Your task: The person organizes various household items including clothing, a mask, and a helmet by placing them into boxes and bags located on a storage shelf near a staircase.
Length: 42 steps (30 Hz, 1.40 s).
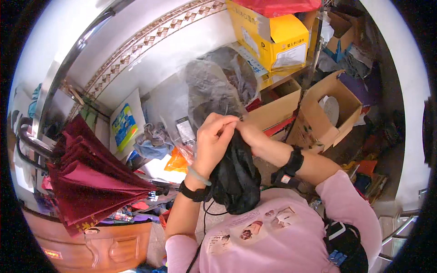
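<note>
My left hand (pixel 214 139) and my right hand (pixel 249 136) meet in front of my chest, fingers closed in a pinch. Below them hangs a limp black cloth bag (pixel 236 175), its gathered upper part between my hands. A thin dark cord trails from it beside my left wrist. Just beyond my fingers spreads a clear plastic bag (pixel 211 82), with a white and black label (pixel 185 130) near my left hand. Whether my fingertips also grip the plastic is hidden.
A folded maroon umbrella (pixel 95 177) hangs at left from a metal rack (pixel 43 104). Yellow box (pixel 289 43) stands on the far shelf, with an open cardboard box (pixel 314 109) to the right. Crumpled cloth (pixel 154 141) and an orange packet (pixel 177 161) lie left of my hands.
</note>
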Available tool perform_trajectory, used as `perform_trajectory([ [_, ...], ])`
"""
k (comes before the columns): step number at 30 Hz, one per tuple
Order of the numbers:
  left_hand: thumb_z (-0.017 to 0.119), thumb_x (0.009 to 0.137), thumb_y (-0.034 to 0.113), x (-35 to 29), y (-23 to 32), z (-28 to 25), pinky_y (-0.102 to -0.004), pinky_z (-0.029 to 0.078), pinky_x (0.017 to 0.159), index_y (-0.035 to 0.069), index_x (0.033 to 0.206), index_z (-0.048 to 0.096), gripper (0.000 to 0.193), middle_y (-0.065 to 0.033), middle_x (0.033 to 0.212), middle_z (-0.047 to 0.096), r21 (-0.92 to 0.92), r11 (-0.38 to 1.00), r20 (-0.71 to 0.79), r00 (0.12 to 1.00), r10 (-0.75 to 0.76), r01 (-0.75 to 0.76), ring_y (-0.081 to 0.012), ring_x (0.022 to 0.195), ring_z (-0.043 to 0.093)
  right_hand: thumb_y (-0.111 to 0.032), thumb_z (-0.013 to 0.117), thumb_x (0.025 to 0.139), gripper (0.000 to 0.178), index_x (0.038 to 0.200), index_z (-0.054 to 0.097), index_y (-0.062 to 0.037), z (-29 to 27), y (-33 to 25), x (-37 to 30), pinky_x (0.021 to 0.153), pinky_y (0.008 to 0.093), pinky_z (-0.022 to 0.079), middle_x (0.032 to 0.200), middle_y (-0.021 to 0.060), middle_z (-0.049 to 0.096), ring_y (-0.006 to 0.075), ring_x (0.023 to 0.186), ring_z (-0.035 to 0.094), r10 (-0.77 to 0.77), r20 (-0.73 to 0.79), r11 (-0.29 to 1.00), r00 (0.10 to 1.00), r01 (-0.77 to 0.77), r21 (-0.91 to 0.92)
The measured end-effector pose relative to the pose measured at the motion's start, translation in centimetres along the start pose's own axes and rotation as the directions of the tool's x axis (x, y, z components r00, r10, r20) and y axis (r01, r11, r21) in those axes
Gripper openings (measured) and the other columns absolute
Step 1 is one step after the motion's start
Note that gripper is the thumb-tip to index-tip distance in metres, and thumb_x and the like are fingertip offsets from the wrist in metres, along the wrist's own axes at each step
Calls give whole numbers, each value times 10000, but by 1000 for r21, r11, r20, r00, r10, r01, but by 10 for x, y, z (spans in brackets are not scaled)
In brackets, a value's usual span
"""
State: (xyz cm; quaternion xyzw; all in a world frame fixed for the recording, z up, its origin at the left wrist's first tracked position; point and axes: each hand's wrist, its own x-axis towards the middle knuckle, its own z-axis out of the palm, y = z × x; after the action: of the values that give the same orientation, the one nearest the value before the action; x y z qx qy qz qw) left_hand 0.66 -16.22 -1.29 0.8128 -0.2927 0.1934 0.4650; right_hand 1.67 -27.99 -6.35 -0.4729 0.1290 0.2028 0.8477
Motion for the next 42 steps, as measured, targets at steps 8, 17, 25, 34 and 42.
perform_trajectory([
  [8,605,771,20,-2,2,-6,-210,398,553,39,878,640,114,-44,741,551,-103,993,-95,994,-59,49,-102,618,506,-216,454,833,262,998,551,-37,3,5,25,764,304,424,961,74,573,174,877,534,-227,62,970,972,231,-77],
  [17,644,716,42,-6,-9,-16,-288,432,619,52,946,618,231,-70,801,573,160,977,-75,989,-128,138,-191,678,542,-157,525,769,347,1063,490,23,-3,-14,54,712,335,444,944,138,579,243,812,559,-341,9,922,940,336,-195],
  [25,625,696,71,-41,-50,-24,-414,337,946,24,1177,483,504,-260,1213,422,436,803,-443,874,-201,406,-407,1140,393,-188,534,789,189,873,581,-25,16,-51,2,649,350,475,770,103,594,215,656,571,-288,10,935,958,279,218],
  [34,513,678,-44,-55,-65,-28,-370,346,950,36,1147,518,475,-259,1225,418,172,922,-361,893,-268,346,-355,1155,412,-139,537,782,475,1211,415,22,0,-25,103,851,343,401,1060,184,568,252,963,545,-636,40,382,771,359,-852],
  [42,470,749,-80,-56,-49,-31,-299,322,968,-4,1250,381,515,-133,1243,447,-68,957,-305,907,-290,283,-228,1150,424,-196,576,821,401,1138,471,28,41,-46,121,839,339,431,1041,147,575,241,941,551,-686,178,691,706,708,-145],
])
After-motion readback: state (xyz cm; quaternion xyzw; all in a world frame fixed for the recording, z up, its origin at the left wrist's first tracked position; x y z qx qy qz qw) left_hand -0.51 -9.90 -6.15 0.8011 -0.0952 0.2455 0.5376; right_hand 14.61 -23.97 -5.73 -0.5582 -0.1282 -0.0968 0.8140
